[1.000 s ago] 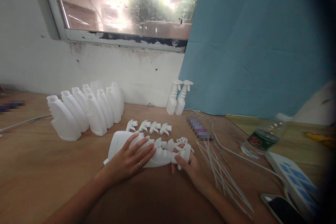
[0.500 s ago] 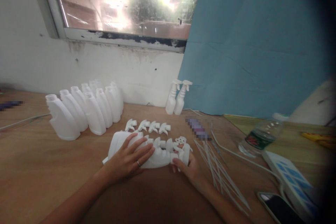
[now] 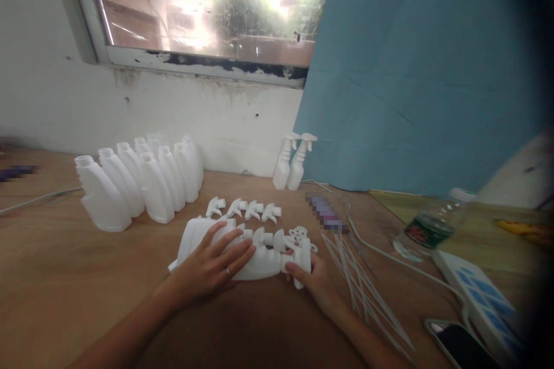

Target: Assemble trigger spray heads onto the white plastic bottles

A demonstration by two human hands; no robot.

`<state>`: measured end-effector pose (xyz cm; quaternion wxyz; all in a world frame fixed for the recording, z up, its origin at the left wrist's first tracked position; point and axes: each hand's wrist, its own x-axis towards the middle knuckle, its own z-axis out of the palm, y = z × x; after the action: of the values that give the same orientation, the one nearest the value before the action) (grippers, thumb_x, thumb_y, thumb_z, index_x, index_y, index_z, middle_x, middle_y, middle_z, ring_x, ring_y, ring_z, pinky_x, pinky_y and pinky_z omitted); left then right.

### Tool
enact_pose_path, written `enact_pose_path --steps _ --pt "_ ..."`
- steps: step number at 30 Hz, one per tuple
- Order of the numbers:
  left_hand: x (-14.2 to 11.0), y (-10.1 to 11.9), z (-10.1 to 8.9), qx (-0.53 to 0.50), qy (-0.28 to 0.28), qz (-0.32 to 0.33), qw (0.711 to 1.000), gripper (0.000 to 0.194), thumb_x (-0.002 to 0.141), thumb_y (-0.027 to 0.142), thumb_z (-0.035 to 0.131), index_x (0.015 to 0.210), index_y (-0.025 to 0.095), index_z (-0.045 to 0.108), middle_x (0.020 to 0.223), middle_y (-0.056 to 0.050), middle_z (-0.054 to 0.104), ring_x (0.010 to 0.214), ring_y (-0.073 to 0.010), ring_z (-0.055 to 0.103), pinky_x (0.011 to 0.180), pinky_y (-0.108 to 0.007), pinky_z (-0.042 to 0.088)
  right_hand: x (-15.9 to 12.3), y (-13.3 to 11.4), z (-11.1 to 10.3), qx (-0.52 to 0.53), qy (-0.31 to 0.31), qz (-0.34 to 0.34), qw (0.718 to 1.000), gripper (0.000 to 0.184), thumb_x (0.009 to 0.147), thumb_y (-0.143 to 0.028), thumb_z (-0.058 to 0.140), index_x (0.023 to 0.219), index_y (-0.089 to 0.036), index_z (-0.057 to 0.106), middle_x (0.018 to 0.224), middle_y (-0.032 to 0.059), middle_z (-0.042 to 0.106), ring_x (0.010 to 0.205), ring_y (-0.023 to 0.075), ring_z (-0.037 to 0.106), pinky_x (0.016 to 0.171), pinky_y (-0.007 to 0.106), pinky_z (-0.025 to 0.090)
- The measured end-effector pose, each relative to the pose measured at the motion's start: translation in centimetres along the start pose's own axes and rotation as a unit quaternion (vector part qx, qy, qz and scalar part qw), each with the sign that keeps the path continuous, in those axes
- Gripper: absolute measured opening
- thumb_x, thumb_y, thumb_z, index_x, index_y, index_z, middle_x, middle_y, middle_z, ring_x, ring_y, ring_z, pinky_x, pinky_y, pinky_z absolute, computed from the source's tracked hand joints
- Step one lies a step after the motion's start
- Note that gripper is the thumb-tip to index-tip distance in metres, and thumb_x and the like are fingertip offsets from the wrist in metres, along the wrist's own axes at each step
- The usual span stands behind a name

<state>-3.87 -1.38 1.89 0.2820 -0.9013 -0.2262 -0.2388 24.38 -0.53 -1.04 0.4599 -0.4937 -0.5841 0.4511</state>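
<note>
Left hand (image 3: 212,264) clasps a lying bottle (image 3: 265,265) while right hand (image 3: 317,281) pinches its spray head (image 3: 305,255); two topped bottles (image 3: 296,172) appear finished, open-necked bottles (image 3: 108,199) and loose heads (image 3: 254,208) remain.

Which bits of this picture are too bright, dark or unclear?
Head view: the window is washed out near its top; the picture darkens at bottom centre; a blurred black edge at far right; the held white bottle shows soft detail; a purplish thing is pixelated.
</note>
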Motion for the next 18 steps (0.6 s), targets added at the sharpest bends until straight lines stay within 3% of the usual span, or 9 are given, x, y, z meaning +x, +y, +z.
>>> enact_pose_path --steps 6,12,18 --pt "-0.10 -0.18 -0.05 -0.007 0.000 -0.007 1.000 0.049 0.095 0.040 0.046 0.136 0.012 0.047 0.135 -0.014 0.054 0.129 -0.0328 0.041 0.109 -0.061 0.025 -0.28 -0.48 -0.03 0.038 -0.052 -0.062 0.996 0.049 0.058 -0.035 0.083 0.101 -0.021 0.064 0.101 0.0081 0.070 0.090 0.0277 0.067 0.077 0.037 0.054" --pt "0.14 -0.10 -0.27 0.006 0.008 -0.007 1.000 0.048 0.095 0.041 0.046 0.133 0.013 0.050 0.132 -0.014 0.055 0.127 -0.0314 0.043 0.110 -0.060 0.025 -0.28 -0.10 0.14 0.032 -0.018 -0.049 0.998 0.047 0.057 -0.034 0.084 0.098 -0.022 0.064 0.098 0.0081 0.071 0.092 0.0297 0.067 0.082 0.042 0.054" --pt "-0.08 -0.04 -0.03 0.005 0.003 0.002 1.000 0.048 0.096 0.043 0.042 0.133 0.014 0.050 0.136 -0.013 0.053 0.128 -0.0328 0.042 0.110 -0.062 0.024 -0.23 0.13 -0.30 -0.014 -0.021 -0.038 0.999 0.038 0.059 -0.038 0.081 0.090 -0.019 0.069 0.091 0.0084 0.073 0.083 0.0303 0.068 0.074 0.040 0.055"
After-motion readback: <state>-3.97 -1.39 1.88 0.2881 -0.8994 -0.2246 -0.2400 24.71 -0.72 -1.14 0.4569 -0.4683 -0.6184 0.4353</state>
